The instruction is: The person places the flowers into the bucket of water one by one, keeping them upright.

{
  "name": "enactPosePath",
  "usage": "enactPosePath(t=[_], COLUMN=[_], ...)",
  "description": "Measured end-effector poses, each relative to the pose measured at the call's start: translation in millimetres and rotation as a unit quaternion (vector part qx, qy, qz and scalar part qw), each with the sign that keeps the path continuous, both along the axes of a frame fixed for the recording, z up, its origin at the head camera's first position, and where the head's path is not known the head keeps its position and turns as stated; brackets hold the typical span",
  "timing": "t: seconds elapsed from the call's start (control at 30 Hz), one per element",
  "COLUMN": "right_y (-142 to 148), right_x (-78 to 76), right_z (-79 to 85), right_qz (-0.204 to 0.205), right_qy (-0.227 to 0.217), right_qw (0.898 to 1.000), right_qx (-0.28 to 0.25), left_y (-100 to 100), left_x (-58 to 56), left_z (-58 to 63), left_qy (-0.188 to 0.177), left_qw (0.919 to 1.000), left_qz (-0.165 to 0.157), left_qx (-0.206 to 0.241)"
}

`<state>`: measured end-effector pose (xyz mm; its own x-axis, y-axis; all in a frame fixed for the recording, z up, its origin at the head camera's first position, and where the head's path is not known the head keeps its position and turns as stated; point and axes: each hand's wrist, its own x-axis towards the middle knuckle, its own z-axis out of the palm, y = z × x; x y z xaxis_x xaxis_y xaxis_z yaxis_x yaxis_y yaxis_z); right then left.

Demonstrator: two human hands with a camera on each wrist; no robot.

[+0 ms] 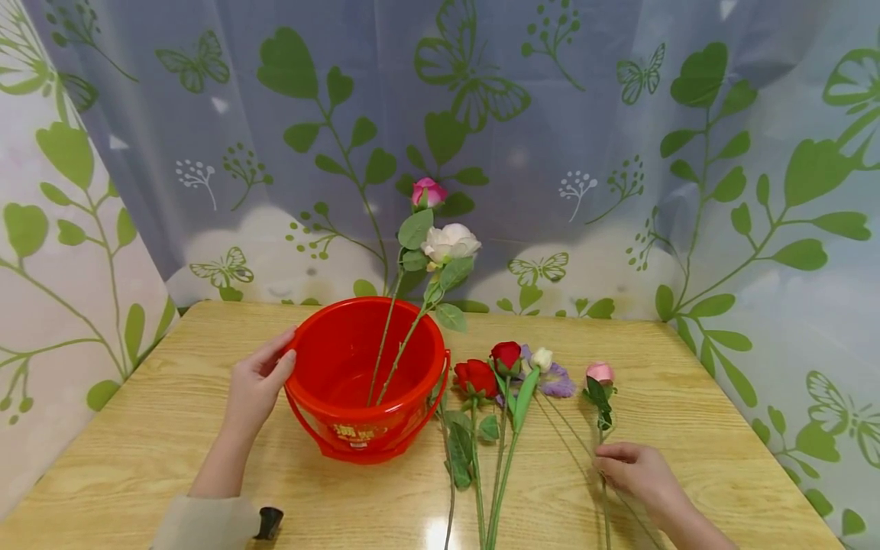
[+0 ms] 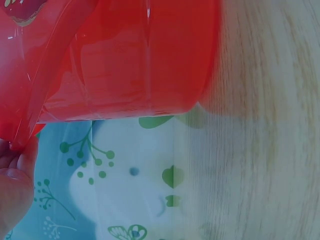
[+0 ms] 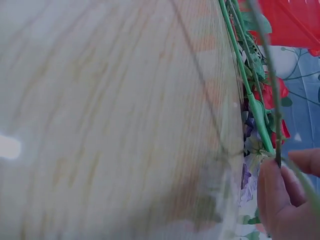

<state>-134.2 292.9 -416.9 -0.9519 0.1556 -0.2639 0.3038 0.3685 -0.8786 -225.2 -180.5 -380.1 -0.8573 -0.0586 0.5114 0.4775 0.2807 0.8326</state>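
My left hand (image 1: 254, 382) grips the left rim of a red plastic bucket (image 1: 364, 431). In the left wrist view its fingers (image 2: 17, 165) meet the bucket's edge, partly hidden. Two artificial flowers stand in the bucket and lean right: a bright pink rose (image 1: 429, 192) and a white rose (image 1: 450, 243). At the right, my right hand (image 1: 639, 473) pinches the stem of a light pink rose (image 1: 600, 373) between thumb and fingers. The right wrist view has that hand (image 3: 287, 195) holding the thin green stem, with its blossom hidden or blurred.
Between bucket and right hand lie two red roses (image 1: 476, 378), a white tulip (image 1: 541, 359) and a purple flower (image 1: 555, 380). A small black object (image 1: 269, 523) is by the left sleeve. Behind the wooden table (image 1: 137, 458) hangs a leaf-and-butterfly curtain (image 1: 550, 153).
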Motion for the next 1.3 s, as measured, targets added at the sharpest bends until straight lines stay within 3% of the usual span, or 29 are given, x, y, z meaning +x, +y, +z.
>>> enactPosePath(t=[0.43, 0.6, 0.8, 0.93, 1.1, 1.3], right_y=[6.2, 6.8, 7.8, 8.0, 9.3, -2.6], right_x=[-5.1, -7.2, -10.3, -14.9, -22.5, -26.0], right_z=[12.5, 25.0, 42.8, 52.1, 53.5, 63.9], right_qz=[-0.038, -0.047, -0.033, -0.027, -0.025, -0.025], right_qy=[0.038, 0.059, 0.099, 0.153, 0.225, 0.254], right_qw=[0.998, 0.997, 0.995, 0.988, 0.969, 0.96], right_qx=[-0.02, -0.024, 0.01, -0.008, -0.096, -0.111], left_y=[0.1, 0.0, 0.6, 1.2, 1.2, -0.4], left_x=[0.6, -0.2, -1.1, -0.9, -0.7, -1.2], left_z=[1.6, 1.4, 0.7, 1.1, 0.3, -1.3], left_qy=[-0.003, -0.001, 0.003, -0.001, 0.0, 0.002], left_qw=[1.0, 1.0, 1.0, 1.0, 0.9999, 1.0], left_qz=[0.005, 0.0, 0.0, -0.002, -0.004, -0.001], left_qx=[-0.008, -0.002, -0.001, 0.006, 0.01, 0.009])
